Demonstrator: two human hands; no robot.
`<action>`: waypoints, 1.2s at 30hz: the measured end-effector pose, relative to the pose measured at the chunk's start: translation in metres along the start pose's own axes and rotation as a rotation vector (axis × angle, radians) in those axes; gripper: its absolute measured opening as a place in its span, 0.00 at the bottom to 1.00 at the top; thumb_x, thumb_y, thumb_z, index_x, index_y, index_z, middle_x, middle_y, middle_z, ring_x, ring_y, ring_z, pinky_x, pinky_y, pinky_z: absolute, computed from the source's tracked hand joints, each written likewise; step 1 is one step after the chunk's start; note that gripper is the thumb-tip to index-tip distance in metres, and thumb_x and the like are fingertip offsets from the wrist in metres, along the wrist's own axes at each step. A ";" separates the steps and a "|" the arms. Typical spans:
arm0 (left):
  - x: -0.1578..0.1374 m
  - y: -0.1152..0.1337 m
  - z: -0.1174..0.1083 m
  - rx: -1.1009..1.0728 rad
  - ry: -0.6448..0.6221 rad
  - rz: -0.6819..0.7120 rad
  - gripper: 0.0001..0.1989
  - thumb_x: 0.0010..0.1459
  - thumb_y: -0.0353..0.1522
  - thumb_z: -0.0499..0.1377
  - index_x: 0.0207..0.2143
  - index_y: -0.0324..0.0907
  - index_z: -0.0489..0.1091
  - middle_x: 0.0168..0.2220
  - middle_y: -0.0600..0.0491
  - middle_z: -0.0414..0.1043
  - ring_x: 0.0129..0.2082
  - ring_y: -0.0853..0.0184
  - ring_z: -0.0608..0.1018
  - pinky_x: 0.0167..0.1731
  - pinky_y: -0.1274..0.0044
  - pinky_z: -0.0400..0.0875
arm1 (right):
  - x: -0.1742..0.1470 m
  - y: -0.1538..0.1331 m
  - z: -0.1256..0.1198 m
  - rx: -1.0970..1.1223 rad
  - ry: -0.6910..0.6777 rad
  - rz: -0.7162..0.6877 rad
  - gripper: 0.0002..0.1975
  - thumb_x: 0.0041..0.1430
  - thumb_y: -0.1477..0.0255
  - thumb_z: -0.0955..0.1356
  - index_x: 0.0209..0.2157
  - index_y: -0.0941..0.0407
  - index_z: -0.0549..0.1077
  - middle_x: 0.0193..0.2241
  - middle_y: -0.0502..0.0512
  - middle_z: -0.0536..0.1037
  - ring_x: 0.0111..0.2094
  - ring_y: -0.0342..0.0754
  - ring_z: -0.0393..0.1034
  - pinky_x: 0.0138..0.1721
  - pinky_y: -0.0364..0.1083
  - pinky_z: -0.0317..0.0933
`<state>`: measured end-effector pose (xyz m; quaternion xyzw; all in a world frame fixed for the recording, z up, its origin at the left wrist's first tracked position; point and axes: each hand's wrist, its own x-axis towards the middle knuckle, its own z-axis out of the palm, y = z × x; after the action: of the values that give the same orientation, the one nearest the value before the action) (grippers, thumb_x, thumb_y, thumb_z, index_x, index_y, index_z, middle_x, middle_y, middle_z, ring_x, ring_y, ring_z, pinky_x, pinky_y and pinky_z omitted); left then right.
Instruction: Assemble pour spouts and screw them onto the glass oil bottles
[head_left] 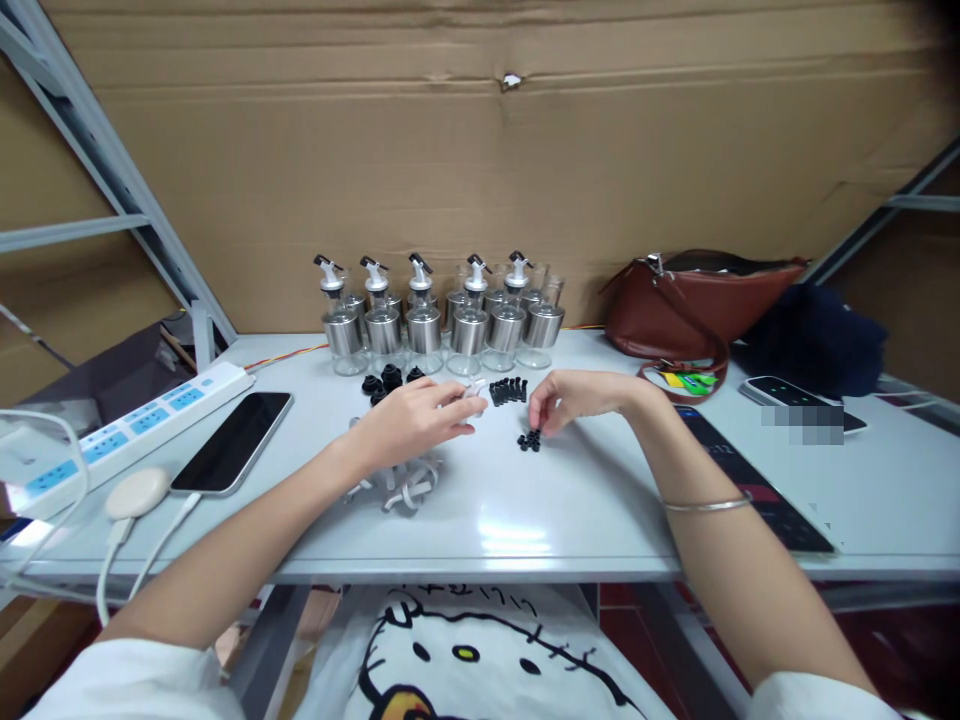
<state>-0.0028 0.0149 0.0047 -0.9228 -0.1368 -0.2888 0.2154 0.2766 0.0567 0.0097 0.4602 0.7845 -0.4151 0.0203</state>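
Pale worktop [600, 520]: bottles [424, 328] stood at back. Left hand [420, 420]: grip pinched a white part [477, 388] before them. Right hand [564, 402]: grip at small black pieces [530, 441]; whether it held one could not be told.

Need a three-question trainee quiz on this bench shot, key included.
1. The left hand holds: a) a phone b) a small white piece c) a charger
2. True or false: the right hand is gripping the brown bag.
3. How many bottles carry pourer tops?

Key: 1. b. 2. False; it is right by the small black pieces. 3. Five.
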 end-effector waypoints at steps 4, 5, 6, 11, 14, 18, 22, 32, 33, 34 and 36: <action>0.001 0.000 -0.001 0.009 0.006 0.009 0.09 0.67 0.34 0.49 0.44 0.40 0.64 0.36 0.51 0.75 0.30 0.71 0.76 0.33 0.79 0.69 | 0.001 -0.001 0.002 0.004 -0.016 0.010 0.13 0.39 0.66 0.73 0.29 0.58 0.79 0.26 0.52 0.79 0.29 0.46 0.69 0.34 0.44 0.60; 0.001 0.001 -0.001 0.011 0.009 0.011 0.09 0.67 0.34 0.49 0.44 0.40 0.64 0.36 0.51 0.75 0.30 0.71 0.76 0.33 0.79 0.69 | 0.000 -0.001 0.002 -0.004 -0.014 0.013 0.12 0.40 0.66 0.73 0.28 0.58 0.78 0.26 0.51 0.79 0.29 0.46 0.69 0.34 0.44 0.60; 0.001 0.001 -0.001 0.013 0.014 0.015 0.09 0.67 0.34 0.49 0.44 0.40 0.64 0.35 0.52 0.75 0.29 0.71 0.76 0.33 0.79 0.69 | -0.001 -0.002 0.002 -0.011 0.000 0.019 0.11 0.41 0.66 0.72 0.28 0.58 0.78 0.25 0.51 0.79 0.29 0.45 0.69 0.34 0.44 0.60; 0.003 0.003 -0.002 0.022 0.043 0.024 0.09 0.67 0.34 0.48 0.44 0.39 0.63 0.34 0.52 0.74 0.28 0.71 0.75 0.33 0.79 0.69 | -0.012 -0.015 0.000 0.203 0.182 -0.055 0.10 0.42 0.68 0.73 0.27 0.58 0.73 0.27 0.53 0.79 0.32 0.46 0.71 0.38 0.46 0.62; 0.003 0.004 -0.001 0.027 0.052 0.024 0.09 0.67 0.35 0.48 0.44 0.39 0.63 0.33 0.53 0.74 0.28 0.71 0.75 0.32 0.79 0.69 | -0.016 -0.028 0.003 0.427 0.234 -0.250 0.12 0.46 0.67 0.73 0.29 0.58 0.71 0.27 0.51 0.78 0.31 0.44 0.71 0.38 0.46 0.63; 0.001 0.004 0.002 0.025 0.062 0.033 0.09 0.66 0.35 0.50 0.44 0.39 0.63 0.33 0.53 0.74 0.27 0.71 0.75 0.32 0.79 0.70 | -0.010 -0.042 0.015 0.583 0.315 -0.422 0.14 0.49 0.65 0.74 0.33 0.59 0.72 0.23 0.49 0.76 0.26 0.40 0.68 0.30 0.42 0.60; 0.000 0.004 0.003 0.020 0.050 0.041 0.09 0.66 0.34 0.51 0.44 0.39 0.63 0.32 0.53 0.74 0.28 0.70 0.75 0.32 0.79 0.70 | 0.000 -0.051 0.029 0.822 0.208 -0.546 0.15 0.49 0.63 0.74 0.32 0.58 0.71 0.22 0.47 0.75 0.22 0.37 0.65 0.26 0.40 0.57; 0.001 0.007 0.002 0.041 0.057 0.076 0.11 0.67 0.35 0.49 0.47 0.38 0.62 0.32 0.52 0.73 0.28 0.70 0.76 0.31 0.78 0.71 | 0.004 -0.058 0.037 0.942 0.135 -0.579 0.16 0.50 0.63 0.74 0.27 0.59 0.67 0.17 0.44 0.71 0.20 0.36 0.62 0.25 0.40 0.54; 0.001 0.007 0.002 0.042 0.051 0.078 0.11 0.67 0.34 0.49 0.47 0.38 0.62 0.33 0.52 0.74 0.28 0.70 0.76 0.31 0.78 0.71 | 0.005 -0.058 0.038 0.944 0.135 -0.578 0.16 0.50 0.63 0.74 0.27 0.59 0.67 0.17 0.44 0.70 0.20 0.36 0.61 0.25 0.40 0.53; 0.001 0.007 0.001 0.044 0.045 0.079 0.11 0.67 0.34 0.49 0.47 0.38 0.61 0.33 0.52 0.74 0.29 0.70 0.77 0.31 0.78 0.71 | 0.005 -0.058 0.038 0.944 0.136 -0.576 0.17 0.51 0.63 0.74 0.27 0.59 0.67 0.17 0.43 0.70 0.20 0.36 0.61 0.25 0.40 0.53; 0.001 0.008 0.001 0.047 0.030 0.077 0.11 0.67 0.35 0.49 0.48 0.39 0.61 0.33 0.52 0.74 0.29 0.70 0.77 0.31 0.78 0.71 | 0.005 -0.059 0.039 0.945 0.140 -0.572 0.17 0.51 0.63 0.74 0.26 0.59 0.66 0.16 0.42 0.69 0.20 0.36 0.60 0.25 0.40 0.52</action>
<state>0.0014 0.0086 0.0023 -0.9175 -0.1045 -0.2910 0.2501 0.2166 0.0208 0.0191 0.2144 0.6061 -0.6793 -0.3538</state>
